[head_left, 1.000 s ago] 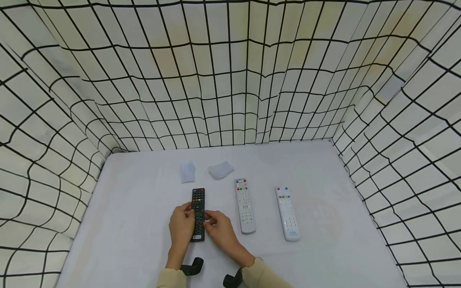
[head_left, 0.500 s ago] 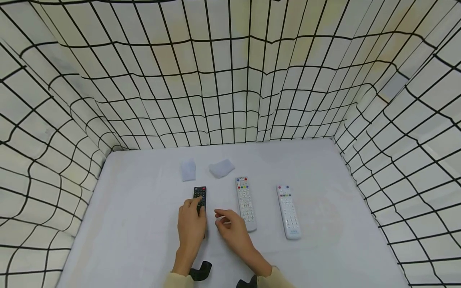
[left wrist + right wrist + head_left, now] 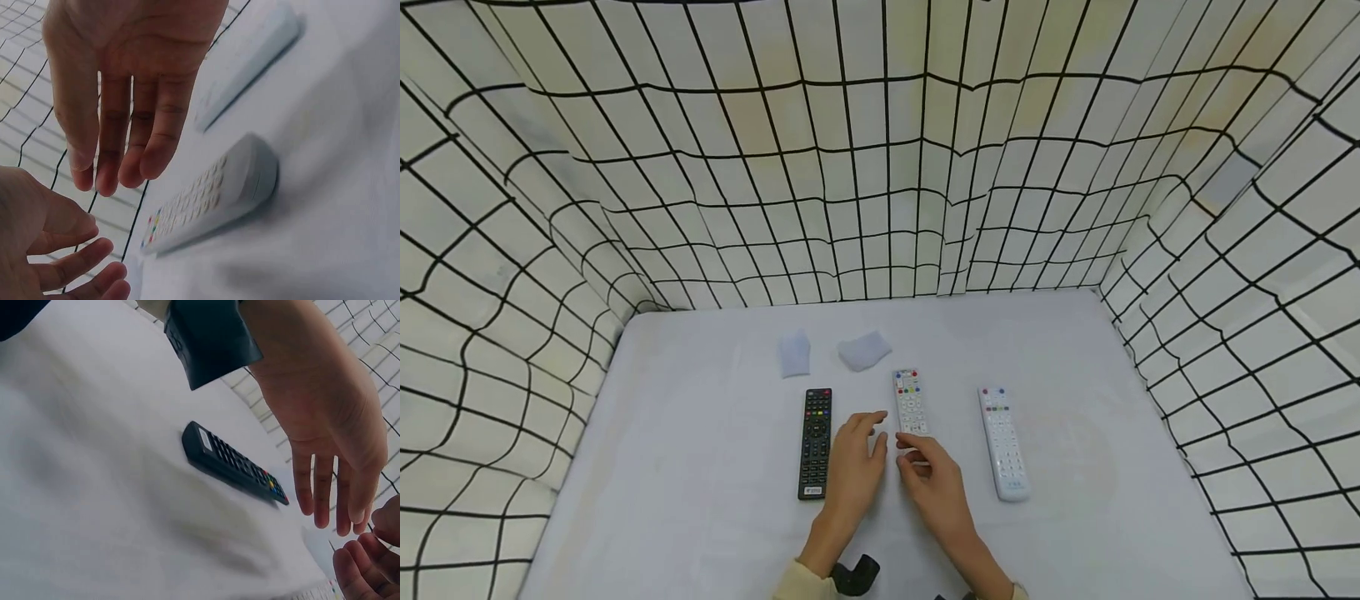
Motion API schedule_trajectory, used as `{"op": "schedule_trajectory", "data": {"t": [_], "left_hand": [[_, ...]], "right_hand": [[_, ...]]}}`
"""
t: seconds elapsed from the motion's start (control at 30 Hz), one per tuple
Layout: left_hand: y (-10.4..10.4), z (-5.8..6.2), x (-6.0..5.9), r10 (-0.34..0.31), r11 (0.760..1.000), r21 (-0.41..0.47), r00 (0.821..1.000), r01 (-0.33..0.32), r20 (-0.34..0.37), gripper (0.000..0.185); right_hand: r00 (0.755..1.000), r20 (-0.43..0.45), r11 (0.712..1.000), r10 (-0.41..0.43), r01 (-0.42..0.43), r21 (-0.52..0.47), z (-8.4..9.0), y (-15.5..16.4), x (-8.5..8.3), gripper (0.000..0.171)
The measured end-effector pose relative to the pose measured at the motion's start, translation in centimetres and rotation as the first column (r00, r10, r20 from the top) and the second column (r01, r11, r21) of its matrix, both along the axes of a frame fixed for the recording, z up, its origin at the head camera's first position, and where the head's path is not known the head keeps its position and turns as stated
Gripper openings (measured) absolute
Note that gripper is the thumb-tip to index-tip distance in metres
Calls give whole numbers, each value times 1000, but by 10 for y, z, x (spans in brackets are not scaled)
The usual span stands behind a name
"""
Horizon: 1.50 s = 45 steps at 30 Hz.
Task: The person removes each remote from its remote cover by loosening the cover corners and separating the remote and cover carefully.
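Note:
A black remote control (image 3: 816,442) lies on the white table, just left of my left hand (image 3: 855,467). That hand hovers with fingers loosely bent and nothing between them. To its right, my right hand (image 3: 936,483) is held with fingers bent toward the thumb, overlapping the lower part of a light grey remote control (image 3: 911,400). From the left wrist view the grey remote (image 3: 209,194) rests on the cloth below both hands, with nothing in either of them. The black remote (image 3: 234,462) appears behind the hands in the right wrist view.
A white remote control (image 3: 1003,450) lies to the right. Two small pale cloth-like pieces, one folded upright (image 3: 794,353) and one slanted (image 3: 864,351), are at the back. White walls with a black grid (image 3: 880,167) enclose the table (image 3: 647,433). A black curved device (image 3: 856,575) sits at my left wrist.
My left hand has let go of the black remote and moved right toward the grey one. My right hand has also shifted right, off the black remote and over the grey remote's lower end.

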<state>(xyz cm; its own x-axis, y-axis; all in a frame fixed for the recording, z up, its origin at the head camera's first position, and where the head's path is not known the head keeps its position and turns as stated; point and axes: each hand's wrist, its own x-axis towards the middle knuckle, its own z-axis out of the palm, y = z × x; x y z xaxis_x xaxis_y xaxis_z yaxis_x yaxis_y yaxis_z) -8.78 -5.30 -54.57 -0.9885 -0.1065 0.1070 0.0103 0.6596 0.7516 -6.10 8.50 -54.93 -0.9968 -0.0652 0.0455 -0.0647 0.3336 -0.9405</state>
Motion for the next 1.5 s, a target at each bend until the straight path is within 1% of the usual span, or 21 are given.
{"op": "schedule_trajectory", "data": {"t": [0.1,0.17,0.3,0.37,0.5,0.63,0.8,0.87,0.97,1.07,1.2,1.3,1.43,1.5], "left_hand": [[14,0,1,-72,996,53,997,71,18,30],[23,0,4,-127,988,98,991,123,41,30],[41,-3,9,-231,959,191,969,211,89,31],[49,-6,10,-265,946,219,959,239,99,31],[63,-12,12,-311,922,278,943,269,116,30],[77,-20,12,-351,902,318,925,292,146,33],[95,-27,13,-378,896,316,908,311,179,41],[102,-29,13,-387,896,309,903,319,187,43],[111,-31,15,-406,888,319,890,330,209,46],[117,-31,17,-427,875,346,877,339,222,47],[123,-34,18,-451,862,365,860,351,239,48],[126,-35,18,-457,862,363,852,353,257,50],[126,-35,19,-452,862,369,855,346,253,51],[126,-36,20,-455,857,382,856,346,246,52]], "right_hand": [[999,-8,999,-44,44,-11,0,12,3,33],[997,-12,997,-76,75,-9,0,19,5,32],[989,-7,989,-150,150,1,-1,33,8,32],[982,5,982,-188,188,15,-2,41,11,33],[966,5,964,-259,259,57,-3,55,15,34],[949,-33,942,-314,316,115,-9,68,18,34],[923,-96,910,-373,384,155,-16,81,20,34],[909,-117,892,-400,416,180,-17,86,21,34],[890,-119,860,-439,455,230,-18,94,24,32],[884,-89,835,-459,464,295,-19,101,25,32],[883,-53,816,-466,452,360,-22,111,27,32],[889,-14,821,-458,429,378,-25,115,30,35],[902,66,836,-427,366,408,-28,116,31,41],[902,90,840,-422,352,412,-28,116,32,43]]}}
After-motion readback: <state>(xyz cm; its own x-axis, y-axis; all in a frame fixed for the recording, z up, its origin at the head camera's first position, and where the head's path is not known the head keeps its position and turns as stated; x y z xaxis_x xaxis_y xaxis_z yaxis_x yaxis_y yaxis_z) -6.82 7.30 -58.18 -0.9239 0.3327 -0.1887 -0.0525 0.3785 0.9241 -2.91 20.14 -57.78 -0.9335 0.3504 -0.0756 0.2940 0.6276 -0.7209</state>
